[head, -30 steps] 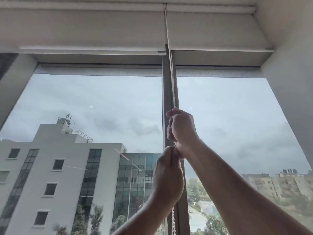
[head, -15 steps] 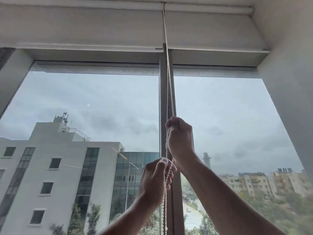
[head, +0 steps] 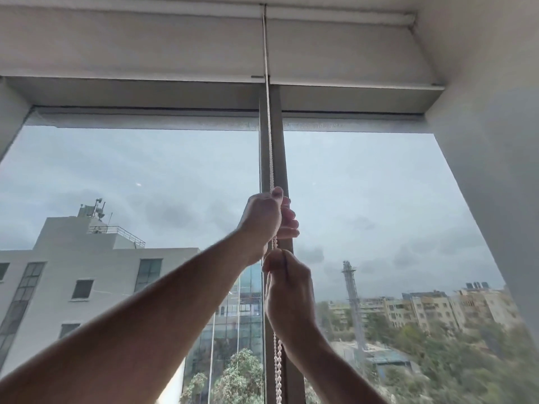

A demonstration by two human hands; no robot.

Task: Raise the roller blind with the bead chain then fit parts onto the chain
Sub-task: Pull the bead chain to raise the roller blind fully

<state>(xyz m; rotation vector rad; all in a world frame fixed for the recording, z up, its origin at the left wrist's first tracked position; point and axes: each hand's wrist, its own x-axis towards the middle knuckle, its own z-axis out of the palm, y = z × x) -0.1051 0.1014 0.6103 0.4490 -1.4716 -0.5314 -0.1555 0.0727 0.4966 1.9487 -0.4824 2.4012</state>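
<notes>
Now the left hand (head: pixel 264 221) has moved above the right hand (head: pixel 287 290) on the bead chain (head: pixel 269 158), both fists curled round it before the central mullion (head: pixel 284 158). The roller blind (head: pixel 131 51) sits nearly fully raised, so hauling looks close to finished and fitting parts should follow.

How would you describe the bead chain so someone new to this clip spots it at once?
Start at the wide window and find the grey vertical post that splits its glass in two. The thin white bead chain runs down in front of that post from the raised pale roller blind. It is the only beaded strand there, gripped by the left hand above and the right hand below.
</notes>
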